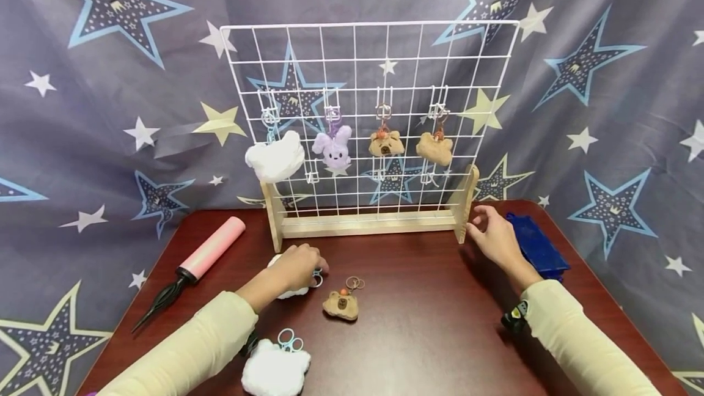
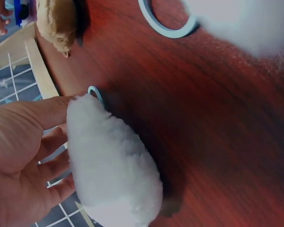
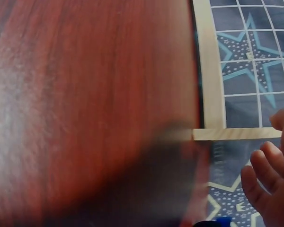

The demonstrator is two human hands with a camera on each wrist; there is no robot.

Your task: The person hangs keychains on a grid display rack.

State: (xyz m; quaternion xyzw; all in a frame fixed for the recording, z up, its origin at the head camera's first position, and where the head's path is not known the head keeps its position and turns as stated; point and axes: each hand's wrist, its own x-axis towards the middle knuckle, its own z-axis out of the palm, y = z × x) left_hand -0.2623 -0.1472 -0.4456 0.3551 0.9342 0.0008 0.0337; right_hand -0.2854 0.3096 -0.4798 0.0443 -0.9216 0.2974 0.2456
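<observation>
My left hand [image 1: 297,269] holds a white plush keychain [image 2: 116,165] at the table's left-middle, its thumb along the upper end near a light-blue ring. To its right lies a brown bear plush keychain [image 1: 342,306] with an orange bead and metal ring. Nearer to me is another white plush keychain [image 1: 276,370] with light-blue rings. Beside the right wooden foot [image 1: 465,206] of the grid stand, my right hand [image 1: 495,238] has loosely bent fingers and holds nothing.
A white wire grid [image 1: 354,66] stands at the back, hung with a white, a lilac bunny [image 1: 335,150] and two brown plush keychains. Lower hooks stick out beneath them. A pink hand pump [image 1: 213,249] lies at left, a blue pouch [image 1: 536,243] at right.
</observation>
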